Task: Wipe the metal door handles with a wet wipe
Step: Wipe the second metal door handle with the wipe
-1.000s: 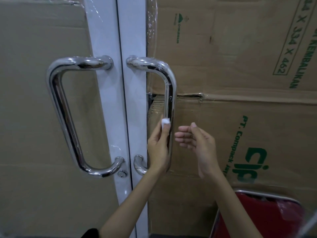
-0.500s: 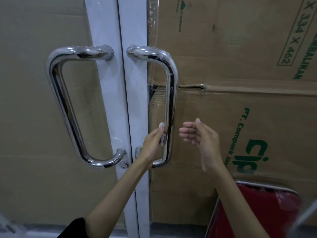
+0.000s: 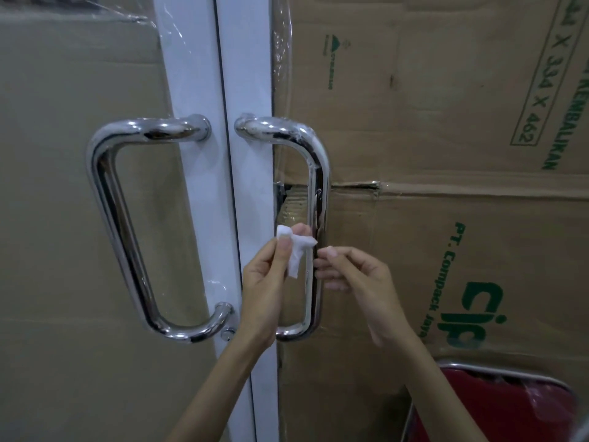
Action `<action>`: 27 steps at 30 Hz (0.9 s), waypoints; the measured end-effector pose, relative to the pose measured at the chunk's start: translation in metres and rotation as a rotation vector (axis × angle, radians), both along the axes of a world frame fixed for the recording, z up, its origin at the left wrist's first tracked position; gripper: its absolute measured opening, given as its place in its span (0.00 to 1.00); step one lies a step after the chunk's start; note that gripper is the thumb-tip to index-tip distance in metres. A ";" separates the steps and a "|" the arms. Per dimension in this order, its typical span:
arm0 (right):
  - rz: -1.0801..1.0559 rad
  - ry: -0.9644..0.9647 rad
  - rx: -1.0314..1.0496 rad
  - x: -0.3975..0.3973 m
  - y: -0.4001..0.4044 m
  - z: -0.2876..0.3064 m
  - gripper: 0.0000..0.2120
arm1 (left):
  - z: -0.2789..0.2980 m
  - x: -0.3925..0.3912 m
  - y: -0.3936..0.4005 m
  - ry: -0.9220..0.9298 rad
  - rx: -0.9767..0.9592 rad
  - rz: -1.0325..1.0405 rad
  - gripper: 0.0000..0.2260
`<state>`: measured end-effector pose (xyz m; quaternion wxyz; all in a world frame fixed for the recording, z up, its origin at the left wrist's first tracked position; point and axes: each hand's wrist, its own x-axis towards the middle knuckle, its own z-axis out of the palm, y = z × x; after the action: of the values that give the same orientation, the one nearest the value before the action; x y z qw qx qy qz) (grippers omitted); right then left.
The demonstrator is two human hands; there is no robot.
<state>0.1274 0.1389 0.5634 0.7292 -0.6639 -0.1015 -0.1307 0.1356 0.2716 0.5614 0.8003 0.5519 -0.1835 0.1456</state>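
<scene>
Two shiny metal D-shaped handles sit on a white-framed double glass door. The left handle [image 3: 114, 218] is untouched. My left hand [image 3: 264, 282] pinches a crumpled white wet wipe [image 3: 294, 247] between thumb and fingers, just left of the vertical bar of the right handle [image 3: 315, 193]. A corner of the wipe reaches the bar. My right hand [image 3: 357, 275] is on the other side of that bar, thumb and curled fingers close to the wipe's tip, holding nothing that I can see.
Large brown cardboard boxes [image 3: 446, 234] with green print stand behind the glass. A red chair seat with a metal rim [image 3: 497, 406] is at the lower right, near my right forearm. Plastic film clings to the door frame [image 3: 245, 74].
My left hand came off the lower part of the right handle's bar and now holds the wipe up beside it, loosened. My right hand moved in toward the wipe.
</scene>
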 end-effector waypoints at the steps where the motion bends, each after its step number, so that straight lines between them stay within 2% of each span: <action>1: 0.039 -0.012 0.006 0.000 0.003 0.005 0.09 | 0.009 0.000 0.000 -0.018 0.030 -0.032 0.13; 6: 0.096 -0.106 0.126 0.007 0.010 0.040 0.12 | 0.054 0.009 -0.002 -0.095 0.126 -0.066 0.15; 9: 0.080 -0.151 0.207 0.011 0.007 0.061 0.09 | 0.072 0.016 0.001 -0.144 0.142 -0.082 0.15; 11: 0.073 -0.159 0.217 0.013 0.002 0.073 0.04 | 0.080 0.019 0.001 -0.167 0.125 -0.068 0.10; 15: 0.038 -0.139 0.250 0.015 -0.005 0.086 0.05 | 0.086 0.024 0.000 -0.148 0.104 -0.048 0.03; 18: -0.033 -0.130 0.278 0.017 -0.009 0.087 0.02 | 0.084 0.024 0.000 -0.105 0.101 -0.049 0.08; 22: -0.064 -0.099 0.229 0.017 -0.015 0.091 0.06 | 0.083 0.021 0.001 -0.129 0.201 -0.040 0.06; 24: -0.047 -0.064 0.242 0.017 -0.018 0.097 0.07 | 0.086 0.022 0.003 -0.123 0.228 -0.040 0.08; 27: 0.067 0.019 0.322 0.015 -0.021 0.104 0.14 | 0.091 0.023 0.005 -0.068 0.242 -0.057 0.08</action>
<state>0.1425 0.1179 0.6676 0.8311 -0.5359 -0.0945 -0.1145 0.1589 0.2768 0.6527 0.7251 0.6337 -0.2422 0.1184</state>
